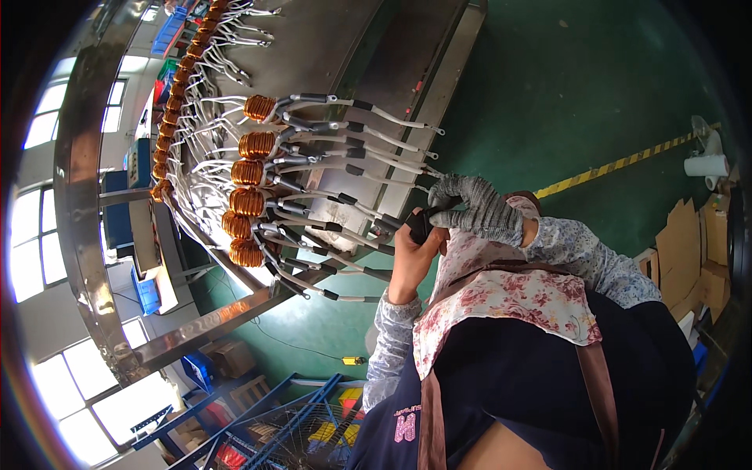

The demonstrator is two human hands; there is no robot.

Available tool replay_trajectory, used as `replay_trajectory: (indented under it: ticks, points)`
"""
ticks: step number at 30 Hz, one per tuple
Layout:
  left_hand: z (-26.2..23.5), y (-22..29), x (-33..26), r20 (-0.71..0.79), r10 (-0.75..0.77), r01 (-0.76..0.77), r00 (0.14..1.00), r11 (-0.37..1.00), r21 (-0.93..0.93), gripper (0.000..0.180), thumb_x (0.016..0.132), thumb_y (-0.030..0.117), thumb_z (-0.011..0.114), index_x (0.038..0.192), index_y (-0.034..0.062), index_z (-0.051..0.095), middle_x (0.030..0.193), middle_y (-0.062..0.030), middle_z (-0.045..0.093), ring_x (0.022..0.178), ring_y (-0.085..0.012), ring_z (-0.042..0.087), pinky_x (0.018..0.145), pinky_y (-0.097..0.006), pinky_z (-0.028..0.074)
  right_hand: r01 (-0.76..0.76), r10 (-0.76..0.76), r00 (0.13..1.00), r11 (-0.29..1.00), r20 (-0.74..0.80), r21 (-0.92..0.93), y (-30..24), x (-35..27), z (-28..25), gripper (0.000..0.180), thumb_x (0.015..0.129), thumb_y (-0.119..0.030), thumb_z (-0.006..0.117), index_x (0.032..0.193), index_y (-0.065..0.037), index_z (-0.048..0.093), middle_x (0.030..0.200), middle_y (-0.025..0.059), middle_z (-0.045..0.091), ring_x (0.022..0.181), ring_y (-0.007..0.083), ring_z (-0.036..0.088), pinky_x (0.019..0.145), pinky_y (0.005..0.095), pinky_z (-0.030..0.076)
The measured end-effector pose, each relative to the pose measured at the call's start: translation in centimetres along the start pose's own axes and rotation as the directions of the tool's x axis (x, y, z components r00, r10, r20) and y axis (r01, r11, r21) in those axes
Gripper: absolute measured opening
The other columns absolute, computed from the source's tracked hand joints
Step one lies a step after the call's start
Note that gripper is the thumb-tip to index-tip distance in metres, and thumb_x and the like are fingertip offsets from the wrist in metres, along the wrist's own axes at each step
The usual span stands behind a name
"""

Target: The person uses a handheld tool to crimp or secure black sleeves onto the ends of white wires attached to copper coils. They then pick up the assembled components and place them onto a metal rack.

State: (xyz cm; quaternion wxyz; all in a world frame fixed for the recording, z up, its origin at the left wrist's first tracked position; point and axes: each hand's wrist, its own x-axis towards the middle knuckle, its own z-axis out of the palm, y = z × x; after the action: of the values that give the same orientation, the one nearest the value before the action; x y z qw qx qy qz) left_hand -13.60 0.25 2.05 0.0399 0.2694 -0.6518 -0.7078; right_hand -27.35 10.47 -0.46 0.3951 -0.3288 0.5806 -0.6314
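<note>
At 1 o'clock, green floor [548, 86]; from 11 to 12, metal workbench [313, 43]; at 10, copper-wound coils [255, 145] with black sleeves [362, 105] already on many white leads [395, 117], judged partway along, with an uncertain amount left; just off centre toward 3, gloved right hand [474, 207] and bare left hand [415, 260], pinched narrowly around a small black piece [419, 228]

Coils [247, 172] look glossy, coppery metal (the glove [489, 213], matt knit).

At ten o'clock, six coils [256, 145]; beyond them, one row [168, 117] of more, too crowded to count, like the wires [398, 120]. Toward three, two hands [479, 210], one black piece [420, 226]. At seven, one fan [296, 427].
</note>
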Motion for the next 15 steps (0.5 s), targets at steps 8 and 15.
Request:
replay_trajectory:
  ticks: [8,15]
  points:
    - [0.6,0.4,1.0,-0.027,-0.021,0.017,0.999,0.992,-0.128,0.014,0.087,0.014,0.059,0.078,0.0053,0.053,0.062,0.0013,0.053,0.050,-0.0037,0.044,0.043,-0.018,0.027,-0.195,0.208,0.977,0.959,-0.042,0.206,-0.5,0.1,-0.7,0.018,0.075,-0.009,0.073,0.089,-0.002,0.064,0.082,0.0033,0.064,0.078,0.0094,0.058,0.071,0.0243,0.049]
    - [-2.6,-3.0,3.3,-0.205,-0.089,-0.008,0.975,0.902,-0.432,0.022,0.090,0.026,0.059,0.082,0.0051,0.056,0.065,-0.0003,0.052,0.047,-0.0057,0.039,0.041,-0.020,0.025,-0.216,0.407,0.912,0.587,-0.054,0.780,1.8,0.4,-2.3,0.012,0.079,-0.006,0.065,0.090,-0.005,0.062,0.093,0.0057,0.064,0.088,0.0164,0.062,0.075,0.0250,0.052]
